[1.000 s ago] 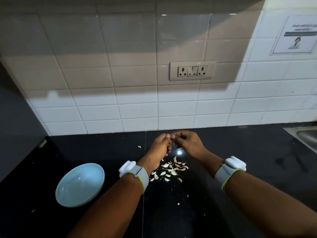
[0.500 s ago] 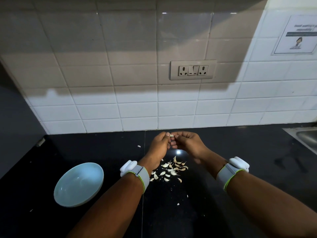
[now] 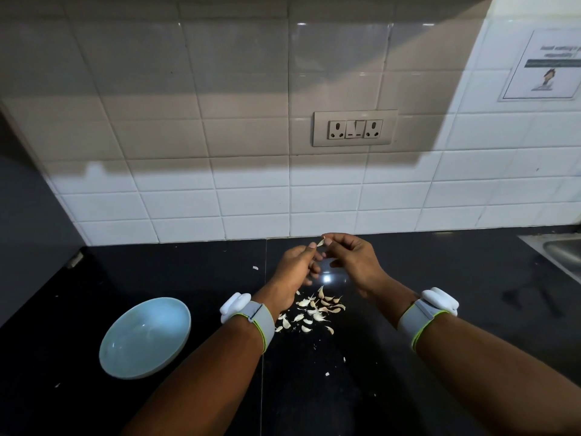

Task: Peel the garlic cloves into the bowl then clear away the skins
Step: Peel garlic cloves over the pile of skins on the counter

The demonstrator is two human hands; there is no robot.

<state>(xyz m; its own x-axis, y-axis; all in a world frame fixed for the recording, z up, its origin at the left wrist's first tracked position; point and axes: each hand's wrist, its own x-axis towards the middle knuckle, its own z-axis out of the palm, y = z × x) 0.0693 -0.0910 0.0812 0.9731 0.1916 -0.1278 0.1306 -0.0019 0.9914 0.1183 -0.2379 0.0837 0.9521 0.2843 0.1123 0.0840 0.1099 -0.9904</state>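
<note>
Head view: left hand (image 3: 294, 267) and right hand (image 3: 353, 261) pinch garlic clove (image 3: 320, 242).

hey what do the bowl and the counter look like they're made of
Bowl: probably glazed ceramic, possibly melamine; smooth pale blue with a soft sheen.
Counter: likely polished black stone such as granite; glossy, it mirrors a light spot, with a straight seam running through it.

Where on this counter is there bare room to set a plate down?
Bare counter between the right hand and the sink, and behind the bowl toward the tiles. Crowded: the garlic pile under both hands.
</note>
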